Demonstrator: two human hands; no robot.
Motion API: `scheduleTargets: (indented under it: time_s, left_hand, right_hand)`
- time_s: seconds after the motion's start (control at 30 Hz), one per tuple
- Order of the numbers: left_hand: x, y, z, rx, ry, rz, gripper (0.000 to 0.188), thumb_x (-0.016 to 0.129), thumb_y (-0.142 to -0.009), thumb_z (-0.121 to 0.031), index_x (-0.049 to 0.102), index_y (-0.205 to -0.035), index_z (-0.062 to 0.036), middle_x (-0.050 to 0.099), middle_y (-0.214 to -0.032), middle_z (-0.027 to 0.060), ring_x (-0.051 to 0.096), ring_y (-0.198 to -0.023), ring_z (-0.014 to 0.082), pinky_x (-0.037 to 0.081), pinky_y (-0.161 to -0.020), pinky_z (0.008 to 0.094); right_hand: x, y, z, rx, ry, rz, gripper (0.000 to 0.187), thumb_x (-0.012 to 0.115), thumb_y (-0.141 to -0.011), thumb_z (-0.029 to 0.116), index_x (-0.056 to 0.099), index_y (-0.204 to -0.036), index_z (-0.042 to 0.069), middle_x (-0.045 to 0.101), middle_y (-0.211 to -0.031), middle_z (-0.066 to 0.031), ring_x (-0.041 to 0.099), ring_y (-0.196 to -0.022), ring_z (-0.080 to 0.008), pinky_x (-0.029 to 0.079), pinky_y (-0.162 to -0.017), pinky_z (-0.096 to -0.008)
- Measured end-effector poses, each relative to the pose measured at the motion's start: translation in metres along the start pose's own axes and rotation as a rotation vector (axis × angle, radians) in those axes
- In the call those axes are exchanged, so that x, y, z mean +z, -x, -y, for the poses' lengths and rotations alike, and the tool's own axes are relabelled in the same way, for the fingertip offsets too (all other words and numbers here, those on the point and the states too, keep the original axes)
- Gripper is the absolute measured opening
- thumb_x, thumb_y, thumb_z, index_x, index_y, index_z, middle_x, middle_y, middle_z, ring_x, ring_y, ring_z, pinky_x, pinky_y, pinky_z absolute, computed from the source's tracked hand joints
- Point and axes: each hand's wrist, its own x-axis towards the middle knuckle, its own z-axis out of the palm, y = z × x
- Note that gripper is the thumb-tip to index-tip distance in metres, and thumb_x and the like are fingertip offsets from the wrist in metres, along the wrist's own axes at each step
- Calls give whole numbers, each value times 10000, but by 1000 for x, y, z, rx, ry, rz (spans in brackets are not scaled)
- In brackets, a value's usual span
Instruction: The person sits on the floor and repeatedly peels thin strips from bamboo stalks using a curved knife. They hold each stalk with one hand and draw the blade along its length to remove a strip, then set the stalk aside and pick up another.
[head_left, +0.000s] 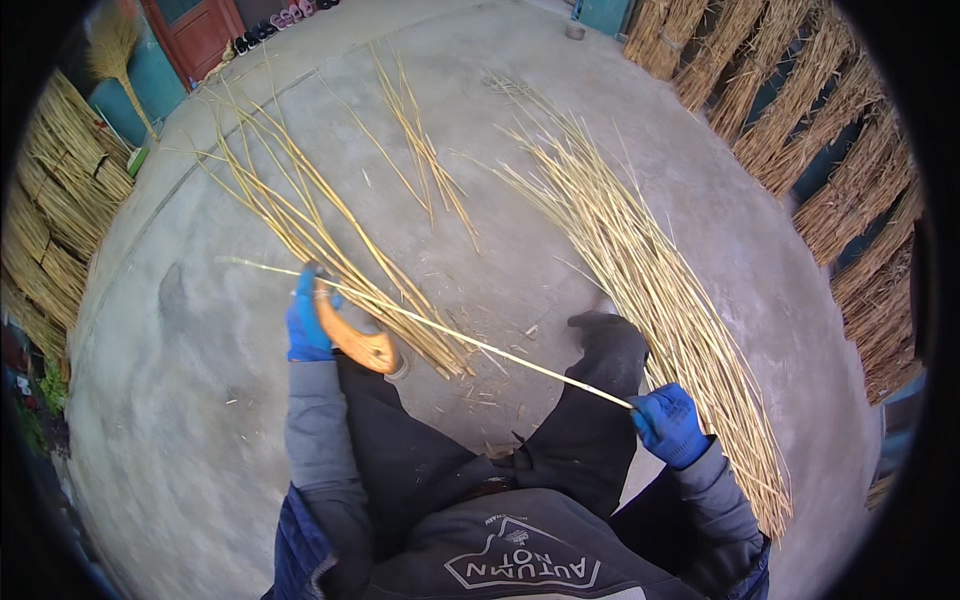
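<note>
One long pale reed stalk (500,352) stretches in front of me from hand to hand. My right hand (668,425), in a blue glove, is closed on its near end beside my right knee. My left hand (312,315), gloved in blue too, is closed at the upper end of a curved orange-brown wooden tool (352,338). The stalk crosses at its fingers and its thin tip sticks out to the left. Whether the tool has a blade cannot be seen. Just beyond this hand lies a small bunch of stalks (335,255) on the floor.
A large pile of stalks (640,260) lies on the concrete floor (230,450) to my right. A few loose stalks (425,150) lie farther ahead. Tall bundles (790,110) stand along the right, others (60,180) at the left, near a broom (115,55). Shoes (270,25) line the far wall.
</note>
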Motion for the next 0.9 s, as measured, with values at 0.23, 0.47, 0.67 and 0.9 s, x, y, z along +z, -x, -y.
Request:
scheduleTargets:
  time_s: [0.23,0.47,0.67,0.9]
  left_hand:
    - [-270,-56,-144,80,17,-523,536,639,-977,-470,552,-1387,-135,644,-1249,84,587,-1130,161,474,-1005,316]
    - [-147,-3,-104,62,-300,-159,523,648,-985,-463,606,-1371,-112,670,-1190,-1,653,-1042,136,515,-723,266]
    - [58,49,-30,-164,-392,169,412,625,-1022,-348,679,-1217,11,667,-932,53,641,-693,126,560,-569,267]
    - [164,70,26,-438,-531,373,250,733,-944,-261,699,-946,-13,659,-779,29,632,-616,115,562,-548,280]
  right_hand:
    - [-57,123,-89,264,268,-49,156,674,-889,92,655,-1041,62,614,-886,-140,585,-910,-357,474,-834,-458]
    - [-27,94,-128,249,302,-74,172,666,-906,94,653,-1076,74,621,-881,-135,588,-863,-349,462,-806,-455]
    - [12,75,-144,269,318,-88,161,668,-913,105,644,-1070,77,636,-859,-119,605,-833,-335,450,-784,-447]
    - [73,122,-195,380,465,13,67,631,-815,99,581,-804,142,604,-701,-83,596,-699,-308,417,-690,-443]
